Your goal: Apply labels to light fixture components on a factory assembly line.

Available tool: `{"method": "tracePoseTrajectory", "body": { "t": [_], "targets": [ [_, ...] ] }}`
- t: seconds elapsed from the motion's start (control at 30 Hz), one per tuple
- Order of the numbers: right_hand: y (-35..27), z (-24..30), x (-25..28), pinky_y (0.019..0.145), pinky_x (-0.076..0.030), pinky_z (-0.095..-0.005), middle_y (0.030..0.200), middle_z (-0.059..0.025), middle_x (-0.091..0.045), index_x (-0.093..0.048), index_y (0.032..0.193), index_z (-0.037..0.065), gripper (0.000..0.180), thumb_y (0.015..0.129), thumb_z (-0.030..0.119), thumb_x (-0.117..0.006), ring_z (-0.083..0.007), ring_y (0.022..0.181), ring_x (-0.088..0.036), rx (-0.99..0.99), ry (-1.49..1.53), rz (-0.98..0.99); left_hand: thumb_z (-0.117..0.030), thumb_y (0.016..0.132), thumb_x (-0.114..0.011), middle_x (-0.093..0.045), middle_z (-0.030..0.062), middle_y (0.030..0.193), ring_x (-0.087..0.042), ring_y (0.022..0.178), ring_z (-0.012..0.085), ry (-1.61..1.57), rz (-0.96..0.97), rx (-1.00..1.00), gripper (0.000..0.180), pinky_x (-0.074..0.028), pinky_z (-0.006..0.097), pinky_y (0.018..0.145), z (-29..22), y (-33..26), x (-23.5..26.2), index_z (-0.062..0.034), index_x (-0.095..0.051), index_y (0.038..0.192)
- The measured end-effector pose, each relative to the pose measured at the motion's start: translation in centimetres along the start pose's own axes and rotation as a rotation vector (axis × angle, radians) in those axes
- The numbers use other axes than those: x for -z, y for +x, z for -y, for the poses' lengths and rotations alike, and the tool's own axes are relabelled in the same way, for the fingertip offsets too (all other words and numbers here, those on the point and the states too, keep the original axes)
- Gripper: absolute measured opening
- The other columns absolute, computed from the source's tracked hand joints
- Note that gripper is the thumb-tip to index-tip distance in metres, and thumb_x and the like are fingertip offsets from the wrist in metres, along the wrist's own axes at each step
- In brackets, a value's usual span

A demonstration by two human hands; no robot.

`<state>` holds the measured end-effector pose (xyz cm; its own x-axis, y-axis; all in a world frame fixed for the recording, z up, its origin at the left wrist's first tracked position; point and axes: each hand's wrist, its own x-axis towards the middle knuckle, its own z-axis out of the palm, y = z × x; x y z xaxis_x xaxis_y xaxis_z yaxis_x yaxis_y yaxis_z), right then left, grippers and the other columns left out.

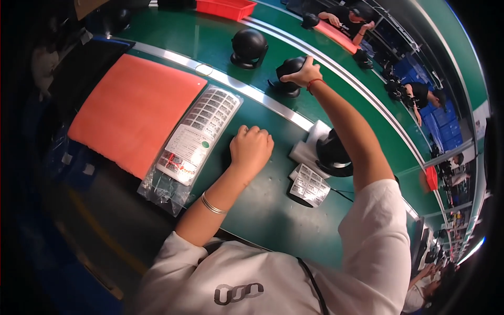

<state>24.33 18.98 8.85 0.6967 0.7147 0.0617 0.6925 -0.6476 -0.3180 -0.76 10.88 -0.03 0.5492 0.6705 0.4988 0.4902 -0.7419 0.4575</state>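
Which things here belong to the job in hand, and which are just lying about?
Likely in the job:
- black device, held by the right hand
- second black unit, standing untouched to its left
- perhaps the bagged label sheets near the closed left hand

Seemingly just lying about:
- orange sheet
- red tray

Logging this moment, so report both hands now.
Left hand: curled closed; whether anything is inside cannot be told.
Right hand: holding a black rounded device.
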Motion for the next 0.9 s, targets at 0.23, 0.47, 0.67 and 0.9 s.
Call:
{"method": "tracePoseTrajectory", "body": {
  "t": [0.23, 0.47, 0.67, 0.9],
  "targets": [
    [0.5, -0.7, 0.9, 0.098, -0.047, -0.0430, 0.132, -0.0281, -0.047, -0.024, 0.139, 0.002, 0.127, 0.044, 0.052, -0.092, -0.0404, 0.120, -0.053, -0.076, 0.056, 0.023, -0.021, 0.083, -0.062, -0.065, 0.0123, 0.087, -0.060, 0.085, 0.0370, -0.006, 0.010, 0.073, 0.017, -0.051, 0.047, 0.070, -0.2, -0.3, -0.2, -0.0064, -0.061, 0.074],
    [-6.5, -2.8, 14.2, 0.092, -0.050, -0.0382, 0.115, -0.0219, -0.058, -0.035, 0.132, -0.002, 0.113, 0.049, 0.049, -0.091, -0.0329, 0.107, -0.061, 0.433, 0.174, -0.326, -0.027, 0.087, -0.060, -0.066, 0.0122, 0.081, -0.059, 0.088, 0.0347, 0.122, -0.056, 0.007, 0.026, -0.050, 0.042, 0.078, 3.0, 0.2, -1.3, -0.0064, -0.070, 0.075],
    [-27.9, -11.9, 27.0, 0.100, -0.043, -0.0328, 0.127, -0.0112, -0.053, -0.038, 0.141, 0.005, 0.095, 0.063, 0.031, -0.087, -0.0222, 0.117, -0.054, 0.543, 0.357, -0.309, -0.021, 0.071, -0.064, -0.061, 0.0107, 0.077, -0.057, 0.080, 0.0288, 0.021, -0.173, -0.083, 0.019, -0.043, 0.041, 0.083, 2.8, 1.3, -1.1, -0.0061, -0.069, 0.060],
    [-44.4, -20.9, 23.9, 0.097, -0.043, -0.0294, 0.116, -0.0102, -0.054, -0.038, 0.135, 0.004, 0.095, 0.053, 0.017, -0.085, -0.0191, 0.108, -0.056, 0.065, 0.503, -0.306, -0.024, 0.075, -0.067, -0.053, 0.0111, 0.083, -0.052, 0.088, 0.0326, -0.046, -0.068, -0.047, 0.024, -0.042, 0.042, 0.084, 1.3, 1.2, 0.1, -0.0049, -0.059, 0.063]
  ]
}}
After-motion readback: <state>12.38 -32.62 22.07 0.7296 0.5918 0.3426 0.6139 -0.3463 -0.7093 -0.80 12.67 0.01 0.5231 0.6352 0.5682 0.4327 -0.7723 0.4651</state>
